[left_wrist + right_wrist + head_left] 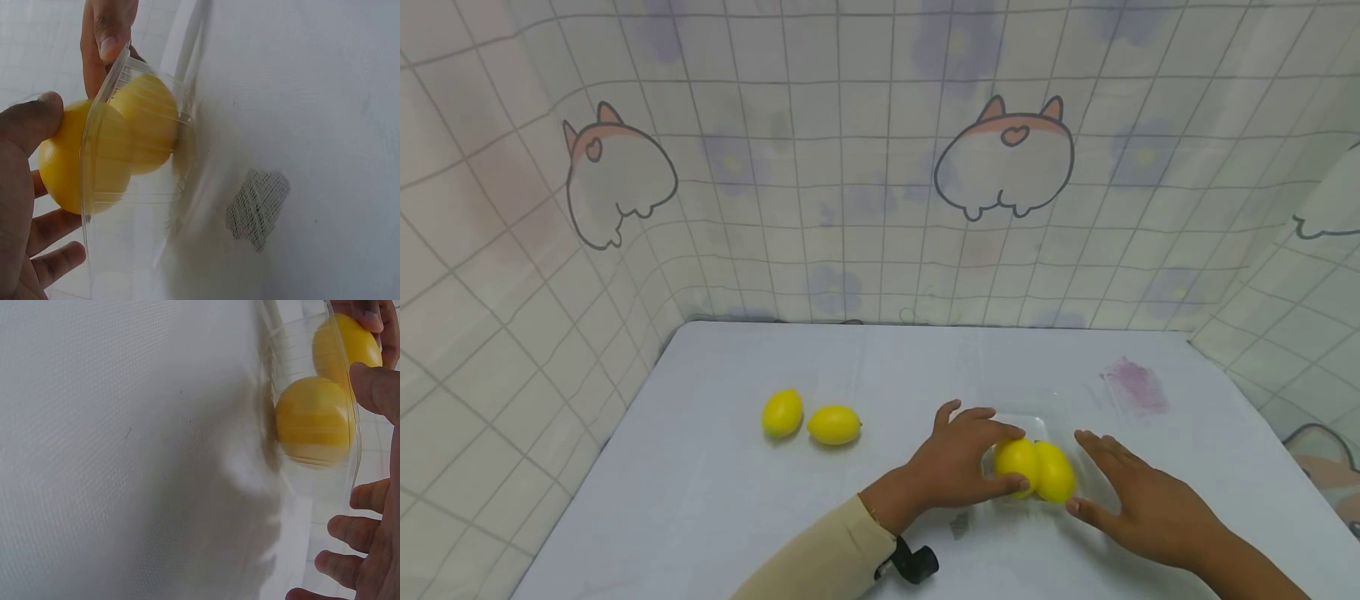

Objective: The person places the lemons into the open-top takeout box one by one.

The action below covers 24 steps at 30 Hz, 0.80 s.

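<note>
I have the left hand (958, 458) pinching the near-side lemon (1015, 465) between thumb and fingers, partly below the rim of the clear tray (1033, 427) and apparently against the second lemon (1055, 473) lying inside. My right hand (1153, 508) is spread at the tray's right side, gripping nothing, though I can't tell whether it touches the rim. To seat this fruit well, I'd judge it best to lower it gently, steady the light-looking plastic with the right hand, and release only once the lemon rests on the bottom.
</note>
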Each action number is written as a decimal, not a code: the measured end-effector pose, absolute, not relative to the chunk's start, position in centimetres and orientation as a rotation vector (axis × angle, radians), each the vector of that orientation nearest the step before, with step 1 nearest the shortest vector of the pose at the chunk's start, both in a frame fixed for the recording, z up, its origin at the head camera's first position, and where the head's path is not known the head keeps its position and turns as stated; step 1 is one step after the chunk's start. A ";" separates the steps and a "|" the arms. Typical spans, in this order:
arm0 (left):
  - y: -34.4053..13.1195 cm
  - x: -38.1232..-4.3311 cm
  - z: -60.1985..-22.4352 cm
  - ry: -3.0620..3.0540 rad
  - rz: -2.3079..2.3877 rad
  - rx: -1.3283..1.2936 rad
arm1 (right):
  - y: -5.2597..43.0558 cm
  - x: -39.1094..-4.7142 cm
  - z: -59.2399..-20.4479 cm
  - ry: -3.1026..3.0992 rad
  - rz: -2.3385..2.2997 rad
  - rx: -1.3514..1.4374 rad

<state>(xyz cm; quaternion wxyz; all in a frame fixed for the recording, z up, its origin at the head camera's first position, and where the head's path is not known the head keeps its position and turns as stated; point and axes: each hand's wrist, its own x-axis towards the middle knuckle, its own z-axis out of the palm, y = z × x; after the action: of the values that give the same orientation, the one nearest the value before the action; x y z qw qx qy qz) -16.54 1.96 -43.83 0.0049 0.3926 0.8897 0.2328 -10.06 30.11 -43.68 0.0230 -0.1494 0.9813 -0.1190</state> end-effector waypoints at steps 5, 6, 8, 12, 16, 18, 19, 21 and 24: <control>2.2 -16.5 -44.0 2.805 0.731 1.180 | 30.1 -10.0 -43.7 3.034 -0.371 -0.456; 2.3 -16.5 -44.0 2.811 0.726 1.173 | 30.1 -10.0 -43.7 3.034 -0.370 -0.454; 2.3 -16.5 -44.0 2.819 0.718 1.164 | 30.0 -10.0 -43.6 3.034 -0.368 -0.452; 2.4 -16.6 -44.1 2.836 0.680 1.158 | 30.0 -10.0 -43.6 3.033 -0.367 -0.451; 2.7 -16.6 -44.2 2.868 0.609 1.140 | 30.0 -10.0 -43.6 3.025 -0.377 -0.450; 2.9 -16.6 -44.4 2.879 0.567 1.127 | 30.0 -10.0 -43.6 3.020 -0.378 -0.445; 3.0 -16.6 -44.5 2.883 0.548 1.120 | 30.0 -10.0 -43.6 3.019 -0.378 -0.442; 3.1 -16.6 -44.6 2.888 0.515 1.110 | 30.0 -10.0 -43.7 3.017 -0.377 -0.438; 3.2 -16.6 -44.8 2.892 0.489 1.107 | 30.1 -10.1 -43.7 3.017 -0.376 -0.434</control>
<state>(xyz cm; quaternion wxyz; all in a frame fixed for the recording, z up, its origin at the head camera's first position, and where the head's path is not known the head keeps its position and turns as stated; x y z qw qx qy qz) -16.56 3.23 -44.79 0.0035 0.3532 0.9225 0.1559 -10.06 30.06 -43.73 0.0354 -0.1411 0.9817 -0.1225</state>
